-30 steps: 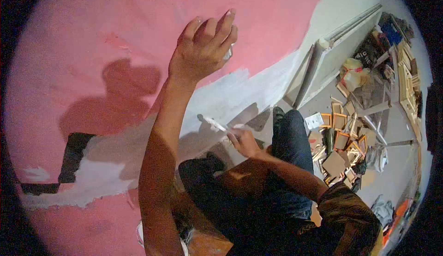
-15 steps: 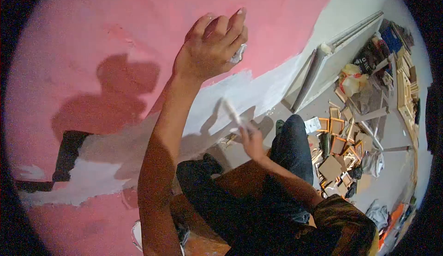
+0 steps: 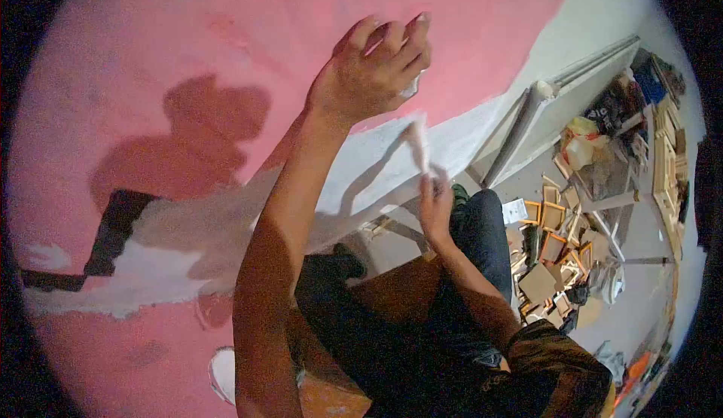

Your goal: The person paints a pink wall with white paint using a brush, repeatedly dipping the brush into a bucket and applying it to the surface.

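My left hand (image 3: 384,68) is raised before the pink wall (image 3: 301,11), its fingers curled round a crumpled white wad (image 3: 412,86) that shows only at the palm's edge. Lower down, my right hand (image 3: 434,199) grips a slim pale paintbrush (image 3: 418,151), smeared by motion. The brush tip points up at the top of a white painted band (image 3: 459,135), close to where the pink begins. Whether the bristles touch the wall cannot be made out. My left forearm crosses in front of the band and throws a shadow on the wall.
Flat panels (image 3: 535,117) lean against the wall at the right. Beyond my knee, small wooden frames (image 3: 553,245) lie heaped on the floor, with plastic bags (image 3: 584,147) behind. A black painted shape (image 3: 117,226) marks the wall at left. Below it stands a white round-rimmed object (image 3: 224,373).
My right hand has moved up and a little right with the paintbrush, whose tip is now higher on the white band. The view has shifted slightly; my left hand appears farther right, still curled.
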{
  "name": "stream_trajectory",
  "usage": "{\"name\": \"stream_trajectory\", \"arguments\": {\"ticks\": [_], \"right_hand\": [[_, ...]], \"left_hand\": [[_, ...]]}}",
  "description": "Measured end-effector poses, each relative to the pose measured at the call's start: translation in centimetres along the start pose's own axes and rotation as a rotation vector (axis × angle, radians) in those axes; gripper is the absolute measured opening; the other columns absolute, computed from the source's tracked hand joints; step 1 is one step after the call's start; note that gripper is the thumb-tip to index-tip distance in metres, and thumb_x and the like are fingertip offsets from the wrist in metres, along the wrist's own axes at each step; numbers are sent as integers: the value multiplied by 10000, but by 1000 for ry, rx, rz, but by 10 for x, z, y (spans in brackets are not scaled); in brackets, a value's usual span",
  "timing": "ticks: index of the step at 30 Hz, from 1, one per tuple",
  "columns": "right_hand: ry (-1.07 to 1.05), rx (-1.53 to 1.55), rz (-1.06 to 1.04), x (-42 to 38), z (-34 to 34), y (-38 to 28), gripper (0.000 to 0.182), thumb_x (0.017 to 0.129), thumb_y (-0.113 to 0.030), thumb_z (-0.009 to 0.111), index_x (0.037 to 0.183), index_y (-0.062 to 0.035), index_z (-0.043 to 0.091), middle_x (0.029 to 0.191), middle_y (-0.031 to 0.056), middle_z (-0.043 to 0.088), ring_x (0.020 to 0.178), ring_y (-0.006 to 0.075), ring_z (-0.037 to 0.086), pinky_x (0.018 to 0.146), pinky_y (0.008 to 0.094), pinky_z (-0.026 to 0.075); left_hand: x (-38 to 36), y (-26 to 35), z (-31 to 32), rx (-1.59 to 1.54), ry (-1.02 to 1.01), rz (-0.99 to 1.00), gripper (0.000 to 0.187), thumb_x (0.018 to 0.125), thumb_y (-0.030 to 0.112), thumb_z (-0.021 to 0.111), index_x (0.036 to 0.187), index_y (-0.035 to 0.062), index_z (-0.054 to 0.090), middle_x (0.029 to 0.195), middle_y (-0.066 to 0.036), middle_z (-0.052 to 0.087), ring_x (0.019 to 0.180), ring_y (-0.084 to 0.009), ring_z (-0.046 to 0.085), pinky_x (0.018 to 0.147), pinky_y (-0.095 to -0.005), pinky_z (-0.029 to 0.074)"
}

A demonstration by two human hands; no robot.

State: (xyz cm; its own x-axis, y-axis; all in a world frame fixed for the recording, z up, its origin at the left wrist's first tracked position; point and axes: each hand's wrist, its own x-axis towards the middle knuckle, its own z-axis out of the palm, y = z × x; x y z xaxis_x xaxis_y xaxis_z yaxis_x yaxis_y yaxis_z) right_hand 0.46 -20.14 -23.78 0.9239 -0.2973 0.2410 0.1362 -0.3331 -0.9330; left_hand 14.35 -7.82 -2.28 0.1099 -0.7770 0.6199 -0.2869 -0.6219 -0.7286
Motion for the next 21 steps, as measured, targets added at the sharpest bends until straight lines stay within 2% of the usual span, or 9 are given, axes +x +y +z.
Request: {"name": "stream_trajectory", "arguments": {"ticks": [2,5,7,9,12,14,17,20,21], "right_hand": [[-39,135,337,7,2,-12,263,961,-172,553,1153,1,601,1006,142,640,842,187,608,625,311,485],[-364,105,-78,-23,9,-21,246,979,-171,522,1147,-7,596,980,77,600,804,122,551,568,270,442],[-384,141,6,-46,14,-4,235,976,-166,527,1150,-17,578,949,50,584,778,112,530,579,267,430],[-241,196,99,-47,18,6,234,973,-164,533,1158,-22,556,932,40,573,769,106,518,597,263,426],[85,318,301,-25,9,2,249,974,-168,539,1173,-20,527,942,48,571,788,107,518,642,263,433],[153,439,508,-5,8,-28,259,976,-172,539,1182,-16,517,969,55,581,804,110,524,683,269,442],[51,106,-48,-23,58,-15,248,985,-180,526,1168,-13,523,916,36,564,774,92,502,658,251,428],[-388,260,99,-46,33,-39,241,980,-174,532,1158,-11,527,897,38,572,773,85,513,633,230,426],[-368,272,130,-48,27,-32,240,980,-177,532,1157,-15,525,886,35,570,757,82,512,608,228,420]], "left_hand": [[-2,0,-4,-15,-26,-16,278,754,319,598,992,175,605,1271,7,546,1082,-187,461,1029,-416,317],[0,1,-4,2,-61,-6,281,744,326,629,1008,227,621,1333,27,533,1090,-178,469,1026,-407,308],[-1,-1,-4,43,-67,5,286,739,325,630,1007,227,616,1334,25,529,1099,-177,463,1032,-406,300],[-2,1,-3,18,-64,0,289,733,322,629,1005,226,607,1344,25,516,1109,-177,454,1035,-404,295],[-4,-2,-2,34,-63,-7,290,722,314,626,995,225,594,1360,28,496,1123,-179,444,1038,-404,293],[-3,1,-3,51,-59,-9,291,714,310,624,990,225,587,1363,29,491,1126,-180,441,1041,-402,293],[-1,1,-4,91,-53,-10,299,704,312,621,989,228,581,1357,29,491,1128,-179,442,1045,-401,292],[-1,-1,-1,94,-48,-10,324,692,327,627,998,233,576,1360,29,487,1139,-178,440,1045,-408,294],[-1,0,-1,84,-52,-11,341,684,337,633,1004,235,574,1361,30,484,1143,-178,439,1045,-411,296]]}}
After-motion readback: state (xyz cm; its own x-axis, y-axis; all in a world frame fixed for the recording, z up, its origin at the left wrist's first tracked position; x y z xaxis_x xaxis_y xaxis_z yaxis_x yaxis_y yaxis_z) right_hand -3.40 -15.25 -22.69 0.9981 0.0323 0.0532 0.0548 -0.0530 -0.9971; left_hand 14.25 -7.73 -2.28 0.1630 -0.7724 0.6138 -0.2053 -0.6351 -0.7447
